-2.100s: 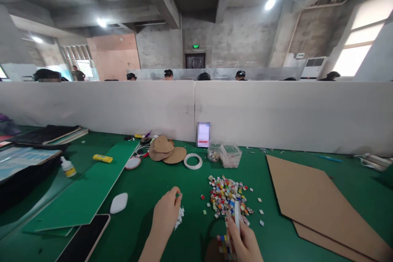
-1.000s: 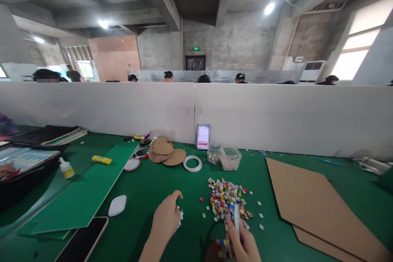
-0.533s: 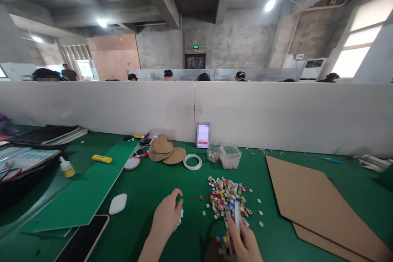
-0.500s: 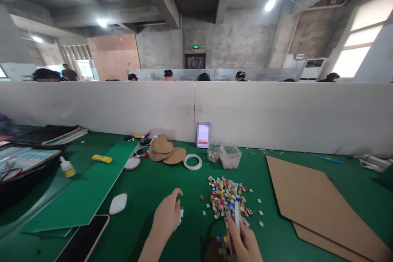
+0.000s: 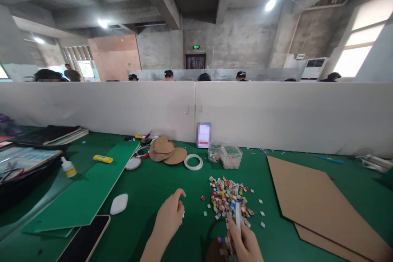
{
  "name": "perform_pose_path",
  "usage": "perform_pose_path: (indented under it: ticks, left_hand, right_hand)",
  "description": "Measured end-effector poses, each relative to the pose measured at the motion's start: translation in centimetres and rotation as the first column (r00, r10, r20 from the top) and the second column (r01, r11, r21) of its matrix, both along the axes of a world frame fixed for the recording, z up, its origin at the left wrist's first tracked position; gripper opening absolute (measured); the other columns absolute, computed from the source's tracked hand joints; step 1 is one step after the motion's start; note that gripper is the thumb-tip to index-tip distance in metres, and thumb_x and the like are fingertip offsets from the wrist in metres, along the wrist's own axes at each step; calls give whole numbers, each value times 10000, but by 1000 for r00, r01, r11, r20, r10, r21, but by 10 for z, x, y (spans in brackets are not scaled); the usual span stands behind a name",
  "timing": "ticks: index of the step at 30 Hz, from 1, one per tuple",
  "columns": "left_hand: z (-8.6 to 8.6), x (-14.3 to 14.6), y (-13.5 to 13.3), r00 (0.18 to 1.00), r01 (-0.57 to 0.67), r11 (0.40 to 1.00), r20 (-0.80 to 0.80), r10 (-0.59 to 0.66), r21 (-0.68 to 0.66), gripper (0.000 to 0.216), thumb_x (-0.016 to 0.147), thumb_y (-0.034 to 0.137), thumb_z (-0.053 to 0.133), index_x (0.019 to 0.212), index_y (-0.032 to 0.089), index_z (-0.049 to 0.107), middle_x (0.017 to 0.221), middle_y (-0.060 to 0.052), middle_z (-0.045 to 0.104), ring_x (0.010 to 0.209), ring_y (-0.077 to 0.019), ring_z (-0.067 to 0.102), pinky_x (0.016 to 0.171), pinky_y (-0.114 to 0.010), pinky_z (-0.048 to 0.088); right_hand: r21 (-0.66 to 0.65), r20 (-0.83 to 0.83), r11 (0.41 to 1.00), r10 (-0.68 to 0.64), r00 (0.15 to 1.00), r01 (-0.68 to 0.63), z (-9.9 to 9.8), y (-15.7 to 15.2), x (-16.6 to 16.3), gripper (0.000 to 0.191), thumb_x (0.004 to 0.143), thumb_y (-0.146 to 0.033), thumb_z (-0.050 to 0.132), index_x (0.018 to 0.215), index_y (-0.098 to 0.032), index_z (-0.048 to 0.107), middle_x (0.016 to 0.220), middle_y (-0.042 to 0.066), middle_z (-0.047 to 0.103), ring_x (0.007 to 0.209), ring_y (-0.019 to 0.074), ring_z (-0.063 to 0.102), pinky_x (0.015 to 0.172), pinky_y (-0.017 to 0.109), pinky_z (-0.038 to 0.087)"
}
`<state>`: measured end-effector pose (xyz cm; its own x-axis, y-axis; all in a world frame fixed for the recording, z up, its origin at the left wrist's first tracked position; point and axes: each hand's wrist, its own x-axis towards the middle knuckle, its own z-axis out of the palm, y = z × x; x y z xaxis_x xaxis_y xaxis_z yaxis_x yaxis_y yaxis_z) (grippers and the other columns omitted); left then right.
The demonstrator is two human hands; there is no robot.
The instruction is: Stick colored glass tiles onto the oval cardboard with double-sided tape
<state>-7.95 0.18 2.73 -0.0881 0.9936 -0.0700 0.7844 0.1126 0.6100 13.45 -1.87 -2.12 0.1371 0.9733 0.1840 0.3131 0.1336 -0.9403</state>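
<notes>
My left hand (image 5: 168,217) hovers low over the green table, its index finger bent and apart from the thumb. A few white tiles (image 5: 183,215) peek out beside it, mostly covered by the hand. Closed around a white strip-like thing (image 5: 238,215), my right hand (image 5: 245,243) is at the near edge of a heap of coloured mosaic tiles (image 5: 227,196). Below that hand lies a dark round base (image 5: 211,250), partly cut off by the frame. Rows of coloured tiles (image 5: 223,246) show on it, partly hidden by my fingers.
Brown boards (image 5: 310,192) lie at right. Behind the heap stand a clear box (image 5: 231,156), a small jar (image 5: 214,153), a white ring (image 5: 193,162) and cardboard discs (image 5: 175,155). At left are a green board (image 5: 82,190), a phone (image 5: 87,239) and a white case (image 5: 119,204).
My left hand has shifted slightly and covers more of the white tiles. The right hand keeps its hold, almost unmoved.
</notes>
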Motion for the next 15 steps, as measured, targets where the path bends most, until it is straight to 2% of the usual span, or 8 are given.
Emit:
perform_pose_path:
  ticks: [3, 6, 8, 10, 13, 15]
  left_hand:
    - [10, 11, -4, 990, 74, 993, 110, -85, 96, 260, 879, 342, 320, 949, 191, 519, 569, 45, 379, 467, -109, 351, 444, -211, 209]
    - [19, 32, -13, 947, 213, 968, 216, -238, 133, 369, 885, 449, 290, 906, 190, 552, 543, 49, 373, 476, -108, 350, 454, -212, 215]
    - [21, 48, -21, 905, 323, 938, 247, -345, 126, 381, 882, 462, 299, 928, 199, 571, 557, 35, 438, 490, -111, 390, 451, -207, 228]
    - [19, 63, -28, 864, 416, 900, 252, -437, 132, 359, 872, 462, 340, 967, 207, 573, 653, 1, 559, 559, -126, 483, 482, -197, 281]
    - [12, 77, -31, 862, 438, 890, 219, -457, 131, 385, 894, 431, 286, 912, 189, 585, 787, -54, 643, 649, -152, 564, 534, -198, 337]
    - [8, 81, -31, 879, 412, 898, 195, -436, 152, 408, 903, 415, 257, 863, 179, 587, 796, -68, 653, 662, -157, 576, 549, -199, 352]
  right_hand:
    - [-34, -8, 999, 39, 999, -40, -3, -1, 1, 640, 741, -694, 375, 801, -144, 697, 553, 56, 568, 553, 182, 512, 525, 244, 416]
    - [-39, -18, 998, 57, 998, -58, -8, -1, 2, 626, 708, -711, 404, 767, -165, 704, 630, 81, 625, 613, 204, 563, 572, 246, 446]
    - [-55, -30, 992, 111, 993, -112, -12, 0, 2, 623, 690, -716, 421, 744, -163, 704, 633, 86, 641, 618, 212, 579, 597, 258, 464]
    - [-74, -77, 983, 163, 984, -169, -15, 3, 2, 637, 666, -730, 432, 743, -160, 707, 662, 97, 667, 670, 229, 603, 650, 275, 482]
    - [-109, -187, 980, 143, 972, -165, -17, 6, 2, 656, 587, -745, 502, 775, -151, 707, 749, 108, 691, 794, 256, 617, 716, 296, 489]
    - [-149, -246, 977, 113, 963, -152, -15, 6, 0, 632, 576, -723, 542, 774, -144, 696, 719, 90, 679, 751, 240, 619, 668, 287, 498]
